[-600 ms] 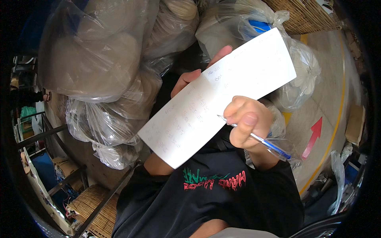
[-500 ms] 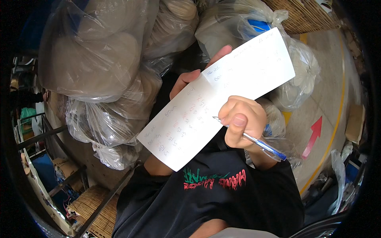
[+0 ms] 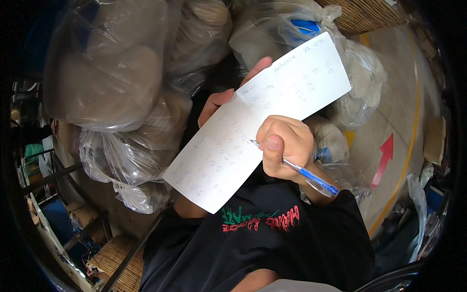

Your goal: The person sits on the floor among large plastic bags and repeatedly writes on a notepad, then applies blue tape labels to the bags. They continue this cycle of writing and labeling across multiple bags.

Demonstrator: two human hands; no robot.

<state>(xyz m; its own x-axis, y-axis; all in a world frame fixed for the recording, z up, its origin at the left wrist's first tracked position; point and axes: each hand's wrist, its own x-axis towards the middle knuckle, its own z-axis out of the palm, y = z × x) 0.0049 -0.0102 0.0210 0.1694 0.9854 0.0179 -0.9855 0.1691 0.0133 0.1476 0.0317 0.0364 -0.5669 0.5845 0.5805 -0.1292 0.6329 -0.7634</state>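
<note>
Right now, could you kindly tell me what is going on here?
A person in a black shirt holds a long white sheet of paper bearing rows of handwriting in the left hand. The right hand grips a pen, its tip over the sheet; whether it touches is hard to tell. Filled clear plastic bags lie beyond and to the left.

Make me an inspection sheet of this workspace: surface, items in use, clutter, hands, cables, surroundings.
Surface: no tabletop seen; floor bears a red arrow.
Items in use: handwritten paper sheet; blue pen, tip at the sheet, contact unclear.
Clutter: filled clear plastic bags on both sides.
Hands: left hand, partly hidden, holds the sheet; right hand grips the pen.
Cables: none identifiable; lower left too small to tell.
Surroundings: wicker items upper right and lower left; black metal bars left.
</note>
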